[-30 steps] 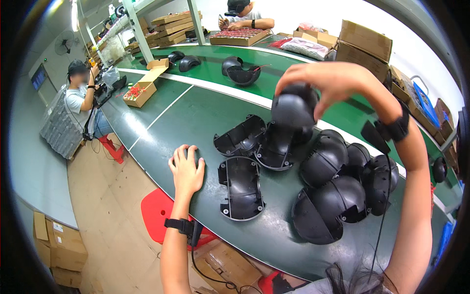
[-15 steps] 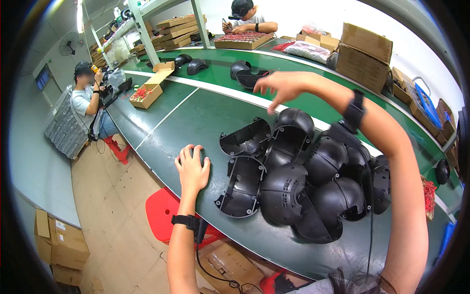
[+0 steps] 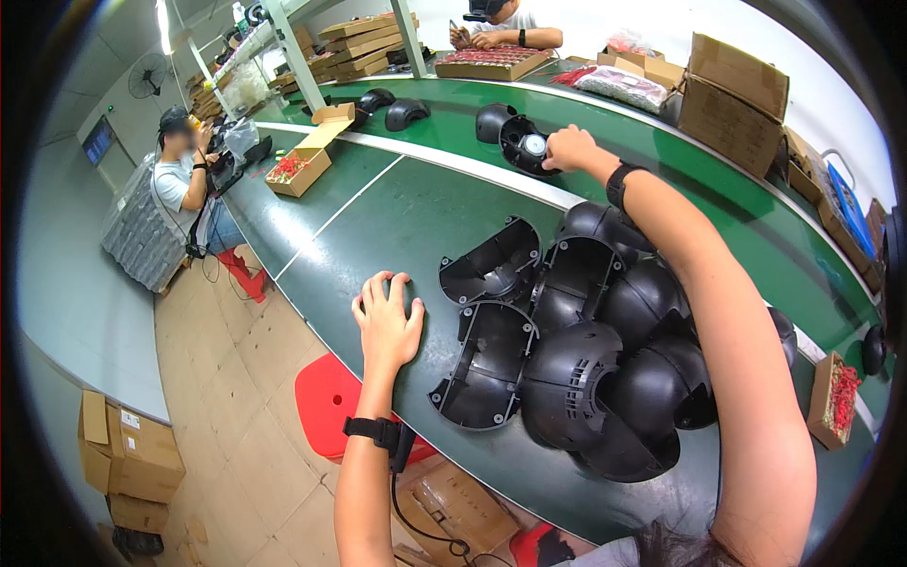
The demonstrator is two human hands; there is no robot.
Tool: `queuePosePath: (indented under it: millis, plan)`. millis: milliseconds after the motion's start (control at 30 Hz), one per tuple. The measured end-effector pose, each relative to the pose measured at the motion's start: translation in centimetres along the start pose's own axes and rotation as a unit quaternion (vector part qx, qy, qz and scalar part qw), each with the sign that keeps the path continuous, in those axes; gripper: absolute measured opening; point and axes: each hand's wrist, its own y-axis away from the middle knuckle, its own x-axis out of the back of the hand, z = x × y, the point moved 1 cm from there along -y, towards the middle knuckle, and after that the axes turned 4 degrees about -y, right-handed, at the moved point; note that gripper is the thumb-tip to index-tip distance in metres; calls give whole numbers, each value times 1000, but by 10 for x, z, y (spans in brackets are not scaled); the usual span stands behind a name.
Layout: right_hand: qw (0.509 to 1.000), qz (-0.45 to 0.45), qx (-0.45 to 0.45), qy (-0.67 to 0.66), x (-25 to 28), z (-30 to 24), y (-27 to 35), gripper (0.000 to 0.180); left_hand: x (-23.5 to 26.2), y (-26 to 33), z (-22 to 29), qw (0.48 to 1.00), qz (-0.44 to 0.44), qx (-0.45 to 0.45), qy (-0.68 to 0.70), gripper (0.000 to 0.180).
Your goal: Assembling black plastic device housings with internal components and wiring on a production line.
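Observation:
My left hand [image 3: 389, 321] rests on the green tabletop [image 3: 416, 203] with its fingers spread, holding nothing. Out across the white divider, my right hand [image 3: 573, 149] has its fingers curled at the right rim of a black plastic shell [image 3: 516, 156]. Inside that shell is a round pale disc [image 3: 534, 145]. Another rounded black shell [image 3: 492, 121] touches it on the left. Beneath my right forearm lies a pile of black half-shells; one open half-shell [image 3: 487, 364] is nearest my left hand, beside a domed shell with slots [image 3: 557, 378].
More black shells [image 3: 406, 114] sit farther left on the green belt [image 3: 444, 104]. Small cartons of red parts [image 3: 300, 172] [image 3: 833, 401] stand on the table. Two people work at the far side and left. A red stool [image 3: 326, 402] is by the near edge.
My right hand has reached farther out and come down onto the shell with the disc, its fingers closing at the rim. My left hand stays on the table. The view has shifted slightly.

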Motion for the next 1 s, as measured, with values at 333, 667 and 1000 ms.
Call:
queuePosePath:
  millis: [333, 667, 1000]
  plan:
    - [965, 39, -59, -254, 0, 37, -12, 28, -3, -2, 8, 1000, 0, -4, 9, 36]
    - [703, -152, -275, -638, 132, 84, 91, 13, -11, -6, -4, 999, 32, -14, 36, 35]
    - [644, -82, -153, -746, 229, 47, 448, 14, 31, 33, -19, 920, 349, 41, 176, 18]
